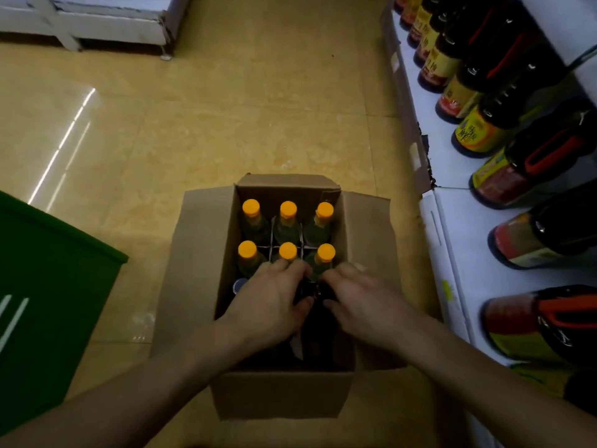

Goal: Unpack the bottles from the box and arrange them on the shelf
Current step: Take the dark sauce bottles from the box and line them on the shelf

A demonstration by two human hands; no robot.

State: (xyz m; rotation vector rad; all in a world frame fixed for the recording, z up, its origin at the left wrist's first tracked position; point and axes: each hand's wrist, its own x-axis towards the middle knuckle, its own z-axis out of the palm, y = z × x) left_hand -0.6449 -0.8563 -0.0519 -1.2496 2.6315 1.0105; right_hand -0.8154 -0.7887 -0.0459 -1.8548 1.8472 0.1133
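Only blurred, unreadable labels show on shelf bottles (478, 130).

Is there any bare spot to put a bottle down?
The white shelf has a bare strip along its front edge, before the dark bottles. The tan floor beyond the box is bare too. Inside the box is crowded.

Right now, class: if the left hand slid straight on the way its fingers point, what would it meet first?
The left hand points away from the person, so it would probably first meet the middle orange-capped bottle of the near row; depth is unclear.
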